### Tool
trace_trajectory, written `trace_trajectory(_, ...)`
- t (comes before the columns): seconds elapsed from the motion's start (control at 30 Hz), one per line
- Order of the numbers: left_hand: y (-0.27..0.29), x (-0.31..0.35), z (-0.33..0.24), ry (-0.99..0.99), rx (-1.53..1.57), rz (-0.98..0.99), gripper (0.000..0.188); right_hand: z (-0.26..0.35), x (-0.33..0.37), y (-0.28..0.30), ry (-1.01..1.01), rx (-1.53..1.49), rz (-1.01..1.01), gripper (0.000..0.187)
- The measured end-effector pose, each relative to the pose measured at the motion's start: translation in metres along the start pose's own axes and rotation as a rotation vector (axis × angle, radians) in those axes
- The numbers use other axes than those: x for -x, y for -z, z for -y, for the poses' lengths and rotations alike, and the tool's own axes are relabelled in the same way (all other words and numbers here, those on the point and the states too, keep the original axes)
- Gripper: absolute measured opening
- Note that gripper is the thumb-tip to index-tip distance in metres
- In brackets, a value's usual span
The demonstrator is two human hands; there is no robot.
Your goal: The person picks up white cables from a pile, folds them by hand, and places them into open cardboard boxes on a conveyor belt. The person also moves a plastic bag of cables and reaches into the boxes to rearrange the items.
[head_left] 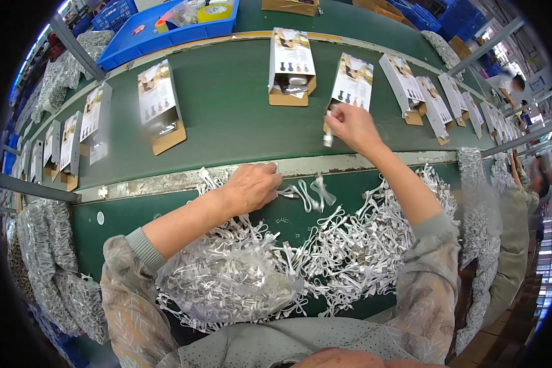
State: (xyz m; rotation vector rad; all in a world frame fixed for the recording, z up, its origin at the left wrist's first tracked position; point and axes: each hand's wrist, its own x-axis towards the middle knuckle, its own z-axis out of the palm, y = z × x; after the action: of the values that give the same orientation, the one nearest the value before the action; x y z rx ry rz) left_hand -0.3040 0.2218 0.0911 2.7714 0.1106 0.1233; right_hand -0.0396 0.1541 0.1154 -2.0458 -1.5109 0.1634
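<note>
My right hand pinches a short white USB cable at the near, open end of a white printed box on the belt. One end of that cable hangs below my fingers. My left hand rests by the belt's near rail, its fingers curled together; what is in them is hidden. Right beside those fingers lie loose white cables, some in clear wrap. Below my forearms a large heap of white cables covers the green table, next to a clear plastic bag full of them.
More printed boxes with open flaps stand along the green belt, such as a box with items showing inside. A blue tray with tape rolls sits beyond. Metal posts rise at the sides. Bagged cables hang left and right.
</note>
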Motion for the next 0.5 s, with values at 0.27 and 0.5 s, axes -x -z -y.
trace_trajectory(0.27, 0.025, 0.018, -0.002, 0.682, 0.403, -0.246, 0.018, -0.026, -0.09, -0.07, -0.029, 0.177, -0.307, 0.018)
trace_trajectory(0.5, 0.014, 0.018, 0.049, 0.911, 0.804, -0.698, 0.017, -0.044, -0.051, -0.031, 0.258, 0.269, -0.304, 0.018)
